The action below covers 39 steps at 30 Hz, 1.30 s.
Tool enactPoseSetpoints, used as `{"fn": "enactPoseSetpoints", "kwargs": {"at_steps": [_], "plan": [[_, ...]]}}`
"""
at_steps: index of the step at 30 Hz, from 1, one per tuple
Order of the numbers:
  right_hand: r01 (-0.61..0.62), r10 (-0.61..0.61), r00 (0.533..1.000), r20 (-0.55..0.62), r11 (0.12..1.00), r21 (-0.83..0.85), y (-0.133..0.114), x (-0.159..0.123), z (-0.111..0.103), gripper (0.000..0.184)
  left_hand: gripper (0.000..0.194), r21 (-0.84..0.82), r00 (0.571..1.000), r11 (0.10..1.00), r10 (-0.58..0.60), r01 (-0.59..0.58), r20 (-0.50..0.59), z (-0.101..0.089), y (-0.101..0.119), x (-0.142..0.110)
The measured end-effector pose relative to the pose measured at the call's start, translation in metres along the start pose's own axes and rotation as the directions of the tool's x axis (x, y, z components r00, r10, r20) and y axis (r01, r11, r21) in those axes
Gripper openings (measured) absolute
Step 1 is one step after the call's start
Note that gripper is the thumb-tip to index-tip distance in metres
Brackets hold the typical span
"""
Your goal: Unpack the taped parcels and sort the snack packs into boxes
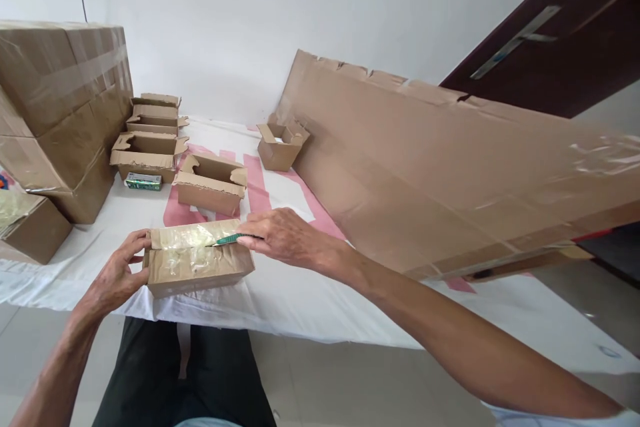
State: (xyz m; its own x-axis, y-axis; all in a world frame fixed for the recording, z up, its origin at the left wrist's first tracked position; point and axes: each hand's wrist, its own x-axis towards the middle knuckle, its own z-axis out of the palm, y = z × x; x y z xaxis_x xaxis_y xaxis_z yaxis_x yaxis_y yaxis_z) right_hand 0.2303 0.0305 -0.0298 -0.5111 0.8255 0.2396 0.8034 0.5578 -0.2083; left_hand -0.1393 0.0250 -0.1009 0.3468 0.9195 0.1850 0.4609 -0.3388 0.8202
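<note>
A small cardboard box (200, 273) with clear tape along its top seam lies near the front edge of the table. My left hand (120, 273) grips its left end, the thumb on the near side and the fingers round the far corner. In my right hand (285, 237) is a green utility knife (229, 239), its tip at the taped seam on the right half of the box top. Just behind stands an open cardboard box (210, 197) with its flaps up.
More open boxes (145, 159) line the left side, with a small green packet (143, 181) before them. Large taped cartons (65, 100) stand at far left. A big cardboard sheet (450, 173) leans at right, beside another open box (280, 153). A white cloth (310, 307) covers the table.
</note>
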Motion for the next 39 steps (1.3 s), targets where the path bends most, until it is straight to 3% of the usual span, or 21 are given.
{"fn": "enactPoseSetpoints", "kwargs": {"at_steps": [5,7,9,11,14,18,21,24,27,31,34,37,39], "plan": [[-0.015,0.014,0.996,0.089,1.000,0.009,0.023,-0.028,-0.036,0.031,0.044,0.002,1.000,1.000,-0.017,0.017,0.015,0.000,0.002,0.004],[-0.060,0.057,0.997,0.045,0.995,0.084,0.031,-0.042,-0.040,0.029,0.045,-0.015,1.000,1.000,-0.017,0.017,0.020,0.000,0.003,0.006],[-0.136,0.150,0.987,-0.050,0.967,0.217,0.040,-0.057,-0.029,0.030,0.047,-0.025,1.000,0.999,-0.020,0.020,0.022,0.000,0.002,0.007],[-0.222,0.298,0.940,-0.166,0.904,0.365,0.050,-0.074,-0.001,0.035,0.049,-0.033,1.000,0.999,-0.022,0.022,0.022,-0.001,0.001,0.008],[-0.350,0.497,0.827,-0.263,0.821,0.451,0.065,-0.099,0.066,0.039,0.051,-0.046,0.999,0.999,-0.016,0.018,0.033,-0.003,0.000,0.009],[-0.471,0.557,0.746,-0.365,0.829,0.302,0.071,-0.126,0.152,0.037,0.054,-0.024,0.998,1.000,0.000,0.001,0.062,-0.007,0.001,0.011],[-0.528,0.550,0.743,-0.382,0.832,0.172,0.069,-0.135,0.179,0.033,0.058,-0.025,0.997,1.000,0.004,-0.002,0.079,-0.009,0.000,0.012],[-0.525,0.542,0.750,-0.379,0.836,0.158,0.064,-0.128,0.176,0.028,0.062,-0.043,0.996,0.999,0.002,0.002,0.090,-0.010,-0.003,0.013],[-0.418,0.561,0.738,-0.375,0.816,0.399,0.050,-0.106,0.158,0.031,0.067,-0.052,0.996,0.999,0.005,0.000,0.094,-0.012,-0.005,0.013],[-0.178,0.519,0.828,-0.211,0.601,0.780,0.014,-0.071,0.131,0.043,0.088,-0.065,0.993,0.997,-0.030,0.038,0.117,-0.016,-0.008,0.014],[-0.101,0.436,0.878,-0.198,0.573,0.813,-0.010,-0.060,0.120,0.056,0.118,-0.079,0.986,0.994,-0.059,0.072,0.159,-0.020,-0.010,0.014],[-0.098,0.417,0.889,-0.188,0.574,0.813,-0.023,-0.062,0.119,0.081,0.137,-0.087,0.979,0.993,-0.060,0.078,0.194,-0.022,-0.010,0.015],[-0.124,0.434,0.885,-0.168,0.567,0.814,-0.026,-0.065,0.123,0.089,0.142,-0.082,0.977,0.994,-0.059,0.077,0.207,-0.022,-0.010,0.017]]}}
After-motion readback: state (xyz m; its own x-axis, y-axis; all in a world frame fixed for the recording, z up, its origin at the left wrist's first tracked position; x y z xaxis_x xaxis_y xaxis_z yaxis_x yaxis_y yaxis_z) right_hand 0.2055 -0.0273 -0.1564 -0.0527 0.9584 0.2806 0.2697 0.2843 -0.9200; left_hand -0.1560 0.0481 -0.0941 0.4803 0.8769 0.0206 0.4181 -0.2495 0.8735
